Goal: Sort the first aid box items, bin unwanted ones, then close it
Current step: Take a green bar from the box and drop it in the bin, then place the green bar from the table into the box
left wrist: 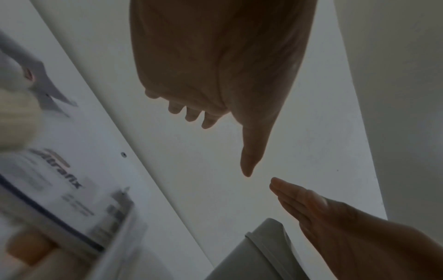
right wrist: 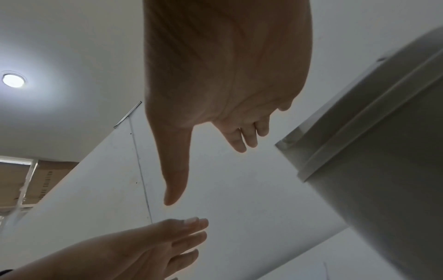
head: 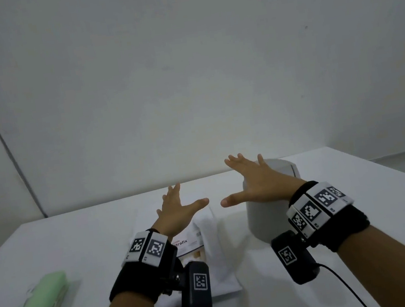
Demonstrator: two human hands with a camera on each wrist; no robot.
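Note:
My left hand [head: 182, 203] hovers flat, palm down and fingers spread, over the open white first aid box [head: 223, 270]. Inside the box lies a white pack printed "Ultrafix" [head: 187, 244], partly hidden by my wrist. My right hand [head: 244, 181] is spread the same way, palm down, in front of the grey lidded bin [head: 265, 222]. Neither hand holds anything. The left wrist view shows my left hand [left wrist: 215, 75] empty above the pack [left wrist: 59, 189], with the bin [left wrist: 251, 255] below. In the right wrist view my right hand [right wrist: 227, 75] is empty beside the bin [right wrist: 383, 151].
A light green pouch [head: 40, 306] lies at the table's left, with a small white item at its near end. The white table [head: 358, 196] meets a plain wall behind. A black cable runs from each wrist camera toward me.

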